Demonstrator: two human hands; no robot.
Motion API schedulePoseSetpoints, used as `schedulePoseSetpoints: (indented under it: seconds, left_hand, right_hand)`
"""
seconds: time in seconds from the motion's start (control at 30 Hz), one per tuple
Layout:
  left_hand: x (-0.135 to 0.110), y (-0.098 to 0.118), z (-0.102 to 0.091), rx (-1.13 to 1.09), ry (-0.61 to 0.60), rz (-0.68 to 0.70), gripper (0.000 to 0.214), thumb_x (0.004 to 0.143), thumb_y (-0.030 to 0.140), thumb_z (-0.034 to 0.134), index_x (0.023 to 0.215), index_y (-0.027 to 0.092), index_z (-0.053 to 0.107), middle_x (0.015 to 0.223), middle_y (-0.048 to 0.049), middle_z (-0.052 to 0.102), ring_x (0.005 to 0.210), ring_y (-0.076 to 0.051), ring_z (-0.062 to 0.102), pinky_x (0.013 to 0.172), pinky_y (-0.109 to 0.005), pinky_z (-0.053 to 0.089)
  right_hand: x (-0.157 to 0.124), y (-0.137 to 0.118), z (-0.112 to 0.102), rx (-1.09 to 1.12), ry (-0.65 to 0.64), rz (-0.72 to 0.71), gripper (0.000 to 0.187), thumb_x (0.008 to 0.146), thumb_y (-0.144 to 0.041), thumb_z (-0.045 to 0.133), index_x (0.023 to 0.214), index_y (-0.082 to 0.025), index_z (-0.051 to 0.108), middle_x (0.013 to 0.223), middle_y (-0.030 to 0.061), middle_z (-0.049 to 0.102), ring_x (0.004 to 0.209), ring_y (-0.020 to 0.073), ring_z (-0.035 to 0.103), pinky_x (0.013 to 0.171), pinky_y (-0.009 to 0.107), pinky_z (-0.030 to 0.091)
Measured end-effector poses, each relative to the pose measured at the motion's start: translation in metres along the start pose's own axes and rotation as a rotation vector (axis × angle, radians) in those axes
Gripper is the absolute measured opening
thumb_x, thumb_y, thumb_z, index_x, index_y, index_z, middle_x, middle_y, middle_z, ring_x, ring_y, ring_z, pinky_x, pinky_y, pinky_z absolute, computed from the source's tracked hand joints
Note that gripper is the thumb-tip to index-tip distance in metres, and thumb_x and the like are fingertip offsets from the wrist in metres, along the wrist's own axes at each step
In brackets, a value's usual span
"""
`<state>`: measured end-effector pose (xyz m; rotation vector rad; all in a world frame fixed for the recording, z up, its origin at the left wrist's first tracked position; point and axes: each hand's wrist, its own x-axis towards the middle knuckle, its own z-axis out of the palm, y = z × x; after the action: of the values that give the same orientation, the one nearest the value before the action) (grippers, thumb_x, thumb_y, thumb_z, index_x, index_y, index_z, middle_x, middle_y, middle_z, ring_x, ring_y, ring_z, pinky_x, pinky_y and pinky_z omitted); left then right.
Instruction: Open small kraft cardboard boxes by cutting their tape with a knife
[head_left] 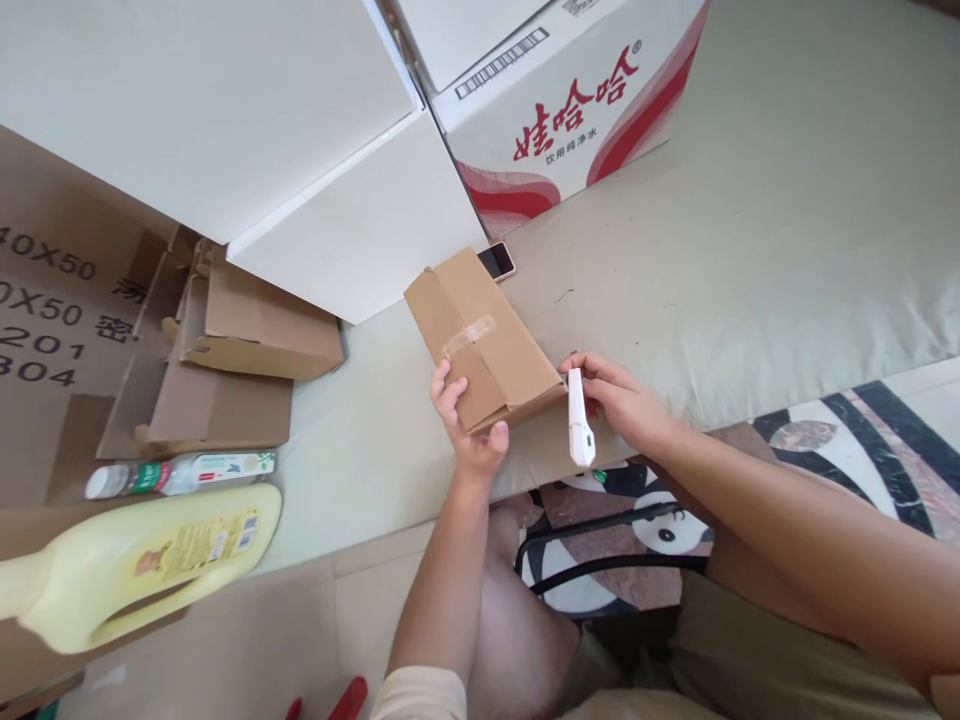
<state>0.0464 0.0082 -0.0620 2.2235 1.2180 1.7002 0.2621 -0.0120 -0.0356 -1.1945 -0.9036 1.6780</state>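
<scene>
A small brown cardboard box (480, 340) is tilted on the pale covered surface, with a strip of clear tape across its middle seam. My left hand (469, 425) grips its near left corner, fingers on the taped face and thumb at the near edge. Close to the box's right corner, my right hand (619, 398) is closed around a white, slim tool (580, 420) that looks like a box cutter. The tool has a dark slot near its lower end; no blade can be made out. Some right fingers are hidden behind it.
A phone (498, 261) lies just behind the box. White cartons (367, 220) and a red-and-white water carton (577, 130) stand at the back. To the left are brown boxes (262, 315), a plastic bottle (184, 475) and a yellow jug (165, 560). A black-framed stool (600, 520) is below.
</scene>
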Motion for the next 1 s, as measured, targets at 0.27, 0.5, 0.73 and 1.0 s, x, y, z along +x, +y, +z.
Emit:
schedulePoseSetpoints:
  seconds: [0.27, 0.5, 0.73, 1.0]
  left_hand:
    - [0.0004, 0.0002, -0.0007, 0.044, -0.002, -0.009, 0.053, 0.091, 0.062, 0.051, 0.133, 0.029, 0.045, 0.143, -0.0134, 0.048, 0.143, -0.03, 0.043, 0.115, -0.054, 0.039]
    - [-0.0004, -0.0001, -0.001, 0.089, -0.007, -0.016, 0.054, 0.091, 0.065, 0.05, 0.132, 0.029, 0.044, 0.142, -0.0138, 0.048, 0.143, -0.031, 0.044, 0.115, -0.056, 0.04]
    - [-0.0001, -0.0003, -0.0015, 0.037, -0.01, -0.004, 0.054, 0.092, 0.061, 0.052, 0.134, 0.029, 0.045, 0.144, -0.0131, 0.048, 0.145, -0.029, 0.042, 0.118, -0.054, 0.038]
    - [0.0007, 0.0017, -0.0018, -0.006, -0.01, -0.004, 0.053, 0.092, 0.058, 0.055, 0.136, 0.03, 0.046, 0.146, -0.0118, 0.048, 0.145, -0.028, 0.041, 0.12, -0.053, 0.034]
  right_hand:
    - [-0.0006, -0.0013, 0.0009, -0.035, -0.005, 0.0, 0.021, 0.076, -0.025, 0.05, 0.095, -0.023, 0.056, 0.067, -0.0033, 0.048, 0.057, 0.0139, 0.045, 0.053, 0.028, 0.037]
    - [0.0004, 0.0006, 0.0001, -0.041, -0.009, -0.006, 0.022, 0.075, -0.025, 0.049, 0.095, -0.024, 0.056, 0.067, -0.0035, 0.048, 0.057, 0.0144, 0.045, 0.053, 0.029, 0.038]
    - [-0.0018, -0.0017, 0.0005, -0.048, -0.022, -0.003, 0.021, 0.076, -0.026, 0.05, 0.096, -0.024, 0.055, 0.069, -0.0033, 0.049, 0.058, 0.0144, 0.045, 0.054, 0.028, 0.036]
    - [-0.0006, -0.0002, -0.0007, -0.124, -0.027, -0.018, 0.023, 0.077, -0.026, 0.047, 0.098, -0.024, 0.053, 0.067, -0.0039, 0.048, 0.058, 0.015, 0.044, 0.055, 0.03, 0.036]
